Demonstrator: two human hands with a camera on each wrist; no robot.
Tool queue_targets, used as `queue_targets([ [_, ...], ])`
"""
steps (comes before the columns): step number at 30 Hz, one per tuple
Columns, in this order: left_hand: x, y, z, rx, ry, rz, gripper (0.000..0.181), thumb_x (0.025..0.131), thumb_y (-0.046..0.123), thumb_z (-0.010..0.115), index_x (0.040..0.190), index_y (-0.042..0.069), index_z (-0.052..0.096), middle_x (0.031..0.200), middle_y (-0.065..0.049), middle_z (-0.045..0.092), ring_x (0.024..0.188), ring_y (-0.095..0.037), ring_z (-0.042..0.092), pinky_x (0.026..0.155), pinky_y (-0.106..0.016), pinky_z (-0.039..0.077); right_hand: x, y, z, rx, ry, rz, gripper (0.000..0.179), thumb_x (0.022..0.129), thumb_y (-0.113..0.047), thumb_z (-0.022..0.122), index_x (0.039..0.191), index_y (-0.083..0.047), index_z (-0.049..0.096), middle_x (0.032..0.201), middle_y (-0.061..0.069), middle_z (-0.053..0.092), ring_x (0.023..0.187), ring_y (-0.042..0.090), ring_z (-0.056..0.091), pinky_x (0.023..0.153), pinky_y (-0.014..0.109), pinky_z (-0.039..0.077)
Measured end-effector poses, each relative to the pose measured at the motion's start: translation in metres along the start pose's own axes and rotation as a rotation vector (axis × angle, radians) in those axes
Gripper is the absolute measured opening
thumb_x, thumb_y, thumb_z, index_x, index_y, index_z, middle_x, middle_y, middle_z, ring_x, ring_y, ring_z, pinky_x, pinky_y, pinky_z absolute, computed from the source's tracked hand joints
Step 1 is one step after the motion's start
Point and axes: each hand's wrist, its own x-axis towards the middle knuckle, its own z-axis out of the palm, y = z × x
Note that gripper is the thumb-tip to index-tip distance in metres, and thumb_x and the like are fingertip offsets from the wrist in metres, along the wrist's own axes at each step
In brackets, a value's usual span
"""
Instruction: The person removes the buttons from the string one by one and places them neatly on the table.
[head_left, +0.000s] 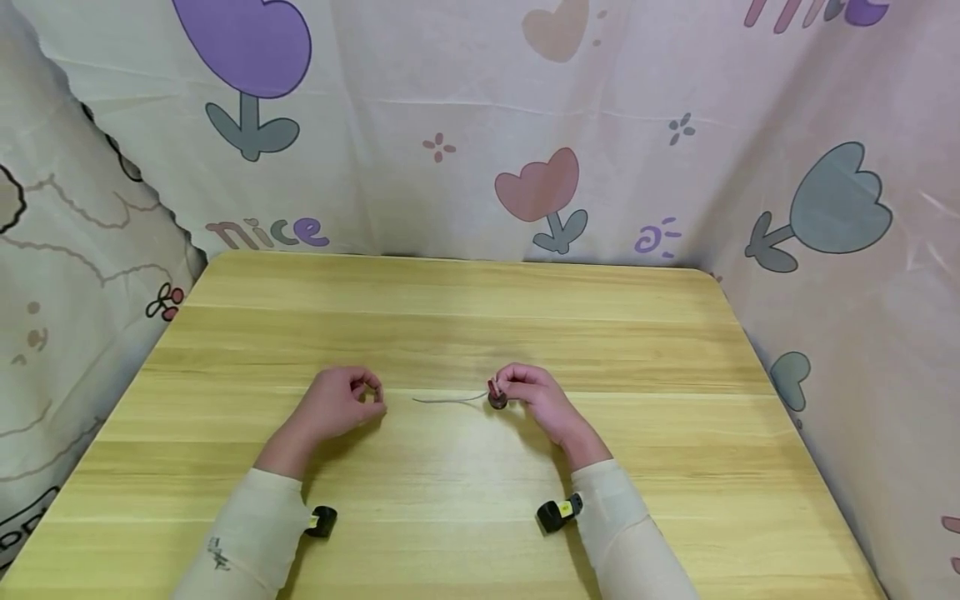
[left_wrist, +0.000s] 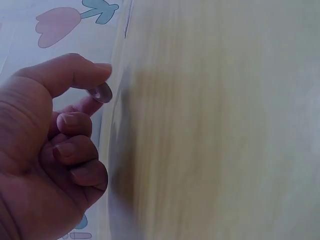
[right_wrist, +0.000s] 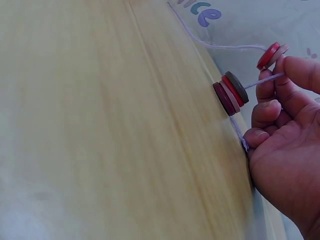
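Threading: right hand (right_wrist: 285, 145) pinches the string (right_wrist: 220, 46) with stacked buttons (right_wrist: 231, 92) on it; left hand (left_wrist: 55, 145) pinches a loose button (left_wrist: 102, 93), other fingers curled. Free string end lies between the hands; best to keep it taut and line up the button's hole squarely.

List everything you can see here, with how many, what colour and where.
Buttons on string: at least five, red, pink, dark red and grey; three stacked on the string at the right hand, two more further along it by the fingertips.
Loose button: one, pale and shiny, pinched in the left hand.
String: one, pale lilac, running from the right hand out over the table toward the left hand.
Table: one, light wood, beneath both hands.
Curtain: pale pink with tulip prints and the word "nice", around the table.
Wrist cameras: two, black with yellow marks, at the wrists.
Sleeves: two, cream.
Left hand: holds the loose button.
Right hand: holds the string.
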Motion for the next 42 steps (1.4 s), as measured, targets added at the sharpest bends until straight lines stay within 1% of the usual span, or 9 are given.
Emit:
queue_targets([
  [7,0.0000,-0.0019,0.0005,0.004,-0.016,-0.001,0.018,0.082,0.013,0.082,0.096,0.008,0.071,0.064,-0.001,0.047,0.059,-0.016,0.042,0.065,-0.035,0.040,-0.0009,0.0011,-0.0015,0.005,0.006,0.000,0.020,0.099,-0.006,0.051,0.091,0.011,0.056,0.092,0.017,0.059,0.096,0.031,0.057,0.089,0.041,0.045],
  [16,-0.0014,-0.0049,-0.0021,0.042,0.010,-0.002,0.024,0.081,0.021,0.084,0.098,0.007,0.075,0.062,-0.001,0.046,0.056,-0.016,0.042,0.061,-0.034,0.039,-0.0009,0.0017,-0.0021,0.008,0.004,-0.010,0.021,0.100,-0.007,0.051,0.091,0.011,0.056,0.091,0.018,0.058,0.095,0.032,0.057,0.088,0.041,0.045],
  [23,-0.0035,-0.0051,-0.0034,0.079,0.024,0.010,0.026,0.081,0.023,0.085,0.098,0.005,0.076,0.059,0.000,0.047,0.054,-0.015,0.042,0.059,-0.033,0.039,-0.0006,0.0012,-0.0016,0.003,0.012,0.000,0.020,0.099,-0.007,0.051,0.091,0.011,0.056,0.091,0.017,0.059,0.095,0.031,0.057,0.088,0.040,0.045],
  [30,-0.0044,-0.0062,-0.0035,0.054,0.029,0.005,0.026,0.081,0.021,0.083,0.099,0.003,0.076,0.060,0.000,0.049,0.055,-0.016,0.044,0.061,-0.034,0.042,-0.0005,0.0001,-0.0006,0.006,0.009,0.004,0.021,0.100,-0.008,0.051,0.091,0.011,0.056,0.091,0.017,0.059,0.096,0.031,0.058,0.089,0.041,0.045],
  [35,-0.0045,-0.0074,-0.0034,0.049,0.031,0.003,0.027,0.082,0.021,0.083,0.100,0.003,0.076,0.060,0.000,0.049,0.055,-0.016,0.044,0.062,-0.034,0.042,0.0005,0.0004,-0.0002,0.009,-0.001,-0.005,0.022,0.100,-0.010,0.052,0.091,0.010,0.057,0.090,0.017,0.058,0.094,0.031,0.057,0.088,0.040,0.045],
  [42,-0.0047,-0.0082,-0.0027,0.041,0.026,0.020,0.024,0.084,0.021,0.081,0.100,0.004,0.077,0.060,0.000,0.049,0.054,-0.015,0.043,0.062,-0.034,0.041,0.0000,0.0006,-0.0005,0.006,0.000,-0.009,0.022,0.100,-0.010,0.052,0.091,0.010,0.056,0.090,0.014,0.059,0.094,0.029,0.058,0.089,0.039,0.045],
])
